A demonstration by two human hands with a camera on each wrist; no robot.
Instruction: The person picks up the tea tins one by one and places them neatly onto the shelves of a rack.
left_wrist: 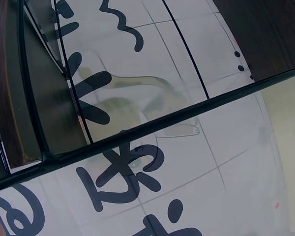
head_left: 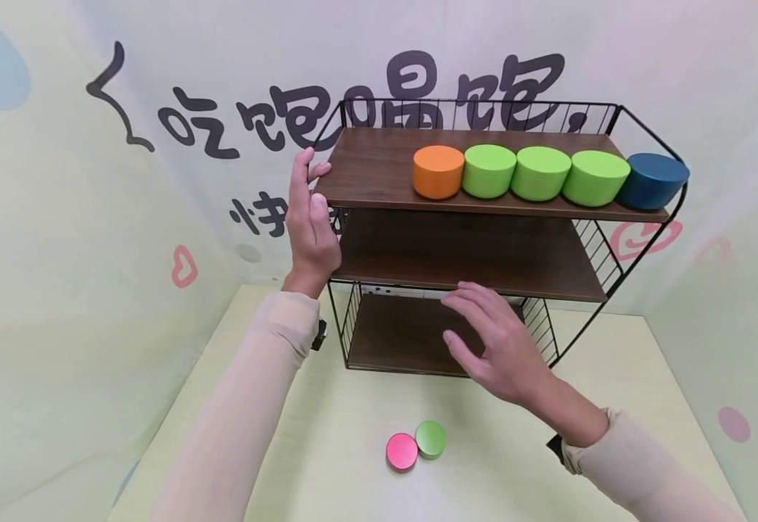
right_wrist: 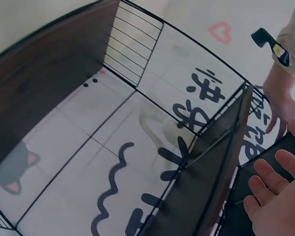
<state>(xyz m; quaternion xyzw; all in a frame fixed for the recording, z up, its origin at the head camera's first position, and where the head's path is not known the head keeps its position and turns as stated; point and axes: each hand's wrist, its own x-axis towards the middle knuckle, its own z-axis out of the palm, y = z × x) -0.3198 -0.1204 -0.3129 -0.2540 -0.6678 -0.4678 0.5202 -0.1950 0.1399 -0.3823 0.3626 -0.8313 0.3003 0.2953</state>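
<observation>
A three-tier rack (head_left: 431,246) with dark wood boards and a black wire frame stands in front of me. My left hand (head_left: 311,225) holds the left end of its top tier, thumb toward the front and fingertips at the side rail. Holding nothing, my right hand (head_left: 499,344) hovers before the middle and bottom tiers, fingers relaxed and slightly bent. Along the top board's front sits a row of round tins: an orange tin (head_left: 439,172), several light green tins (head_left: 488,172) and a dark blue tin (head_left: 654,181) at the right end.
On the pale table (head_left: 326,435), a pink tin (head_left: 402,452) and a green tin (head_left: 431,439) stand side by side in front of the rack. Behind hangs a light printed cloth (head_left: 189,65) with large dark characters. Cloth walls flank the table on both sides.
</observation>
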